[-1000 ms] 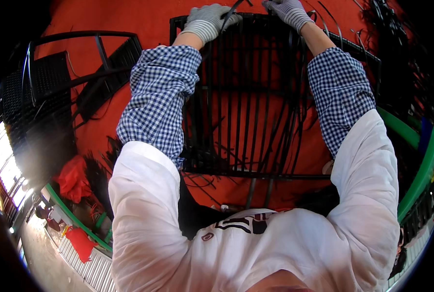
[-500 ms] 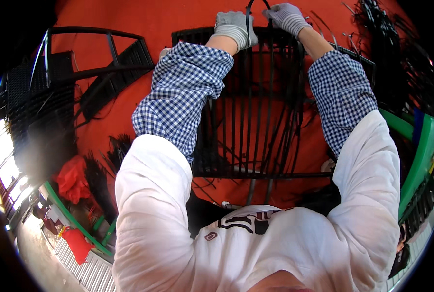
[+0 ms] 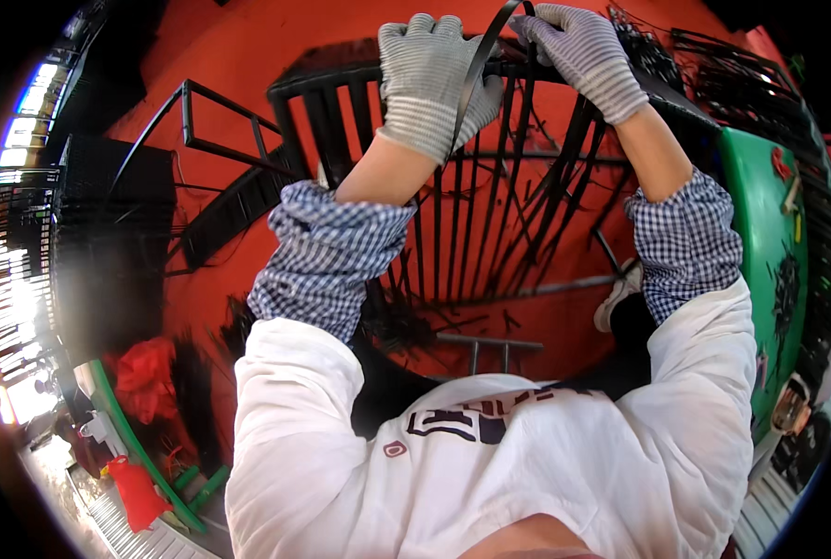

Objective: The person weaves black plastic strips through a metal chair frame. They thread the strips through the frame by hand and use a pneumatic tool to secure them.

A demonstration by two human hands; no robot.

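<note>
— What are the hands doing up there?

— Both wear grey striped knit gloves. The left hand (image 3: 429, 79) is curled around a thin black strap (image 3: 476, 70), a flat band that rises in a curve past the glove's fingers toward the top of the view. The fingers are closed on it, with the band running across the palm side.

— And the other one?

— The right hand (image 3: 583, 51) is bent over the top of the same strap, fingers folded down and pinching it where it arches over the frame (the very tips are hidden behind the glove, so how tight the pinch is I cannot tell).

— Where does the strap sit?

— At the upper rail of a black metal frame (image 3: 341, 84) with upright bars, just between the two hands and touching both. The frame stands over an orange-red floor (image 3: 247, 56).

— Anything else around?

— A second black frame of angled tubes (image 3: 215, 112) lies to the left, apart from the first. To the right is a green table edge (image 3: 760, 214) with small bits on it, and beyond it a heap of black straps (image 3: 704, 65). Lower left, a red bag (image 3: 145, 368) lies by a green bar (image 3: 136, 447). A pale shoe (image 3: 616, 298) shows under the right forearm, near the frame's lower rail.
</note>
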